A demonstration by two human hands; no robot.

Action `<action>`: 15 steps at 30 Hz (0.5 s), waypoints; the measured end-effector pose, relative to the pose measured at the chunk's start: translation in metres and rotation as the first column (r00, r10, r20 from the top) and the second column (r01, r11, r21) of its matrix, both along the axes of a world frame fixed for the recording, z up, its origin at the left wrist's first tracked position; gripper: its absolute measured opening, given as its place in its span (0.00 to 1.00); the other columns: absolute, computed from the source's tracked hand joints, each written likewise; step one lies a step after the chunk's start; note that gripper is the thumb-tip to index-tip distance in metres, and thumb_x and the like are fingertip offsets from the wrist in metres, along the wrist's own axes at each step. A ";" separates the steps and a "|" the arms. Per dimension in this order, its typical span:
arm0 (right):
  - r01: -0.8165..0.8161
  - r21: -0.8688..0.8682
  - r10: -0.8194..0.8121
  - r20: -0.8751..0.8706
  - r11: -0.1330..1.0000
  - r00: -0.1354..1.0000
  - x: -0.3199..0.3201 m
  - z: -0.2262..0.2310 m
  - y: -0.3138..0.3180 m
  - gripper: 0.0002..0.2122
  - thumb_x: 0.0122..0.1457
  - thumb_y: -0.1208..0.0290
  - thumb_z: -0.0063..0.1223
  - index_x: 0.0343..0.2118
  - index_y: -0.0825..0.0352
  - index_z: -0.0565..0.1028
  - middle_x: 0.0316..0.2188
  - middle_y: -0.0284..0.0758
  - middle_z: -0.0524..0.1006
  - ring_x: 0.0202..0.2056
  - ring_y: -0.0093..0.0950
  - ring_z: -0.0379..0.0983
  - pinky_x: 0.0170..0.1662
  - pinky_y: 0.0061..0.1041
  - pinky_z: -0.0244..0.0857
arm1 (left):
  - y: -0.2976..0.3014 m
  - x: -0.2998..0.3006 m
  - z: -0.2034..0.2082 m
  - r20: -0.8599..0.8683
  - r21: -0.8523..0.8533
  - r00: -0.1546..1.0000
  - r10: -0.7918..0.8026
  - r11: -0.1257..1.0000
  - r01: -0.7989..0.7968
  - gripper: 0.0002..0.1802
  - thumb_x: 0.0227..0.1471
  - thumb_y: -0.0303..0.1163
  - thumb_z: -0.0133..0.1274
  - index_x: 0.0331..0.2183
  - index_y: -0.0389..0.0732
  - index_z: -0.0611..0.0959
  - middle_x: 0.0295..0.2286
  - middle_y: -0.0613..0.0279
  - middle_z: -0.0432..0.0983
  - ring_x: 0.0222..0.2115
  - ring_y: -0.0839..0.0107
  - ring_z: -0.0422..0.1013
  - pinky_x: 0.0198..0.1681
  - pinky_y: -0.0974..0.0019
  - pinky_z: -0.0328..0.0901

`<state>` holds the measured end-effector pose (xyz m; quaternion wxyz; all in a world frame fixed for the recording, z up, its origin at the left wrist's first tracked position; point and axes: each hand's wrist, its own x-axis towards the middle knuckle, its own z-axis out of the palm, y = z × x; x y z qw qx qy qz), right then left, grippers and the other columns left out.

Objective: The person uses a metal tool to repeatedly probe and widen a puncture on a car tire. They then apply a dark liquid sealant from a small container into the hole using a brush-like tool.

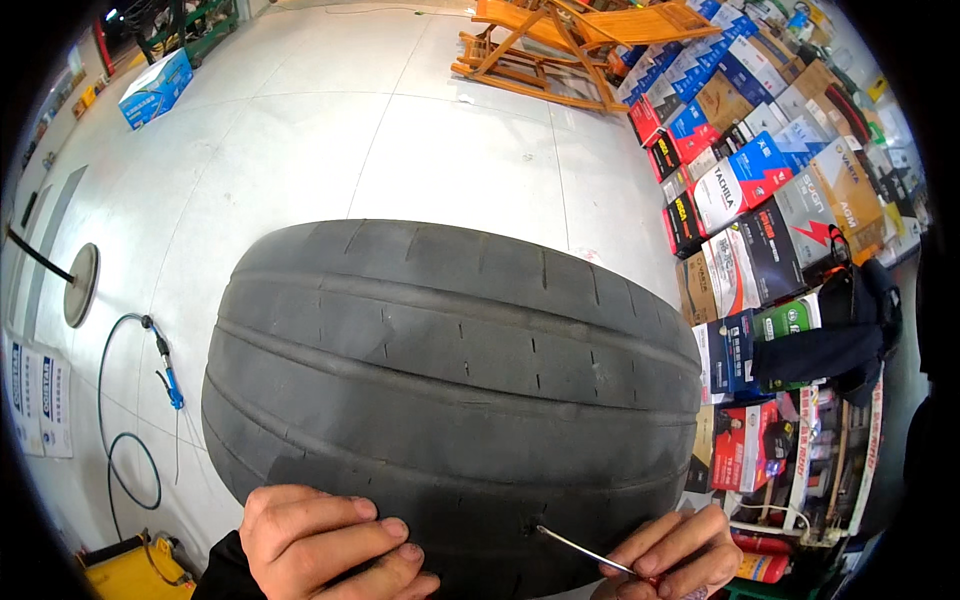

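A large worn black tyre (450,395) fills the middle of the view, its grooved tread facing me. My left hand (325,548) lies on the near left part of the tread, fingers extended over the rubber; its thumb is hidden. At the near right, my right hand (685,552) is closed around a screwdriver (588,552) with a thin metal shaft and a reddish handle, mostly covered by the fingers. The shaft points left, and its tip is at a small dark mark (530,525) in the tread. Whether the tip is inside the rubber I cannot tell.
Stacked battery boxes (745,180) line the right side, with dark clothing (840,340) over some. A wooden recliner (560,45) stands at the back. On the left are a blue air hose (105,400), a round stand base (82,285), a blue box (157,88) and yellow equipment (130,570).
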<state>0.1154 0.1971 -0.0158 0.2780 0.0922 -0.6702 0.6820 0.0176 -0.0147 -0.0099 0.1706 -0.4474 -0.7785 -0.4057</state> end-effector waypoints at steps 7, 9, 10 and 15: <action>-0.023 0.061 0.025 -0.031 0.998 0.999 -0.002 -0.001 -0.002 0.12 0.42 0.84 0.59 0.19 0.66 0.65 0.25 0.39 0.69 0.23 0.32 0.71 0.25 0.24 0.73 | -0.006 0.002 0.006 0.008 -0.042 1.000 0.004 0.999 -0.003 0.14 0.31 0.27 0.60 0.28 0.38 0.78 0.31 0.57 0.72 0.30 0.61 0.69 0.31 0.63 0.62; -0.024 0.091 0.028 -0.040 0.996 0.999 -0.003 -0.001 -0.003 0.11 0.43 0.84 0.59 0.19 0.66 0.65 0.25 0.39 0.69 0.23 0.32 0.71 0.25 0.23 0.72 | -0.006 0.002 0.005 0.004 -0.034 1.000 0.003 0.999 -0.003 0.14 0.32 0.27 0.59 0.28 0.39 0.78 0.31 0.58 0.72 0.30 0.61 0.69 0.31 0.63 0.62; -0.022 0.095 0.027 -0.043 0.995 0.999 -0.003 -0.001 -0.003 0.11 0.43 0.84 0.59 0.19 0.66 0.65 0.25 0.39 0.69 0.23 0.32 0.71 0.25 0.23 0.72 | -0.006 0.002 0.004 0.000 -0.027 1.000 0.005 1.000 -0.005 0.14 0.32 0.27 0.59 0.28 0.39 0.78 0.31 0.58 0.72 0.30 0.61 0.69 0.31 0.63 0.62; -0.046 0.108 0.053 -0.061 0.993 0.997 -0.003 0.000 -0.003 0.11 0.43 0.84 0.58 0.19 0.66 0.65 0.24 0.38 0.69 0.23 0.31 0.71 0.26 0.22 0.72 | -0.007 0.003 0.003 -0.012 -0.017 1.000 0.000 1.000 0.000 0.14 0.32 0.27 0.59 0.28 0.39 0.78 0.31 0.58 0.72 0.30 0.62 0.69 0.31 0.63 0.62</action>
